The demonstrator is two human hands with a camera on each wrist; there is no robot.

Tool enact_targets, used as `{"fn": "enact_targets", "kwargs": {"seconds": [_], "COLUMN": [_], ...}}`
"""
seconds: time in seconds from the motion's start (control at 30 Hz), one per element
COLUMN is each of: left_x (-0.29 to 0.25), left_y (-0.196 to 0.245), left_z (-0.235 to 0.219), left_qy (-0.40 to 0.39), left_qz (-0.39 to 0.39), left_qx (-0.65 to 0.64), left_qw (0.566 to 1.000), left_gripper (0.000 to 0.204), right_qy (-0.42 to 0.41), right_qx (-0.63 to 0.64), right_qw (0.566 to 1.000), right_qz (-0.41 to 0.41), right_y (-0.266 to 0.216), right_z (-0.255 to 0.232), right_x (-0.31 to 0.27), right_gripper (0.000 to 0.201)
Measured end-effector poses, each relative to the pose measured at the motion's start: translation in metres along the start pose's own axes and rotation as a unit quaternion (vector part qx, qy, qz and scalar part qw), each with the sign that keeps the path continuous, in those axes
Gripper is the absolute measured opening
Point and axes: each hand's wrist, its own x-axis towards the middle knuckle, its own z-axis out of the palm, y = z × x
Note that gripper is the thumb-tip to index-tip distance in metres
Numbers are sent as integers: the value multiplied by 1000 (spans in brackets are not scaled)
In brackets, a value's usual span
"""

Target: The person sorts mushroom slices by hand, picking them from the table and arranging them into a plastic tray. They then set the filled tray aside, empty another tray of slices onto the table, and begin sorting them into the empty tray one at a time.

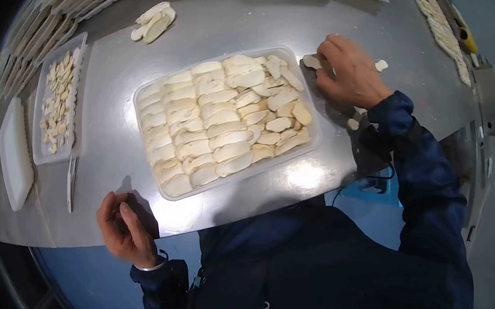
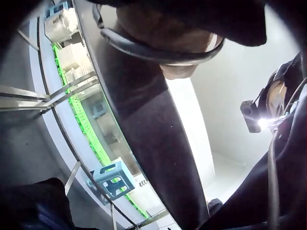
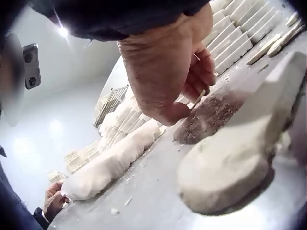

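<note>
RIGHT HAND (image 1: 353, 72): slice (image 3: 198, 98) pinched by fingers, beside tray (image 1: 314, 125) | LEFT HAND (image 1: 125, 229): fingers loosely curled, nothing held | RISK: slice could be snapped by excess pinch; tray's slices (image 1: 219, 118) could be displaced by low hand travel.

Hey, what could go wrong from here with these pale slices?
The right hand pinches a thin slice, which might slip or snap. The right sleeve is close to loose pieces and could sweep them aside. The uneven slices at the tray's right end might shift if nudged.
</note>
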Motion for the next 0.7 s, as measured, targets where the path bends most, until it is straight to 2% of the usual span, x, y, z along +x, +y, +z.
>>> {"fn": "enact_targets", "kwargs": {"seconds": [0.07,0.17,0.3,0.7], "left_x": [0,2,2,2], "left_y": [-1,0,0,1], "left_z": [0,0,1,1], "left_qy": [0,-1,1,-2], "left_qz": [11,22,22,20], "left_qx": [5,7,1,-1], "left_qw": [1000,1000,1000,1000], "left_gripper": [23,23,24,24], "right_qy": [21,59,42,17], "right_qx": [24,42,53,29], "right_qw": [999,989,980,983], "right_qz": [-5,-127,-189,-179], "right_y": [-10,-48,-80,-79], "right_z": [-6,-16,-5,7], "right_x": [5,24,41,45], "right_gripper": [18,18,20,21]}}
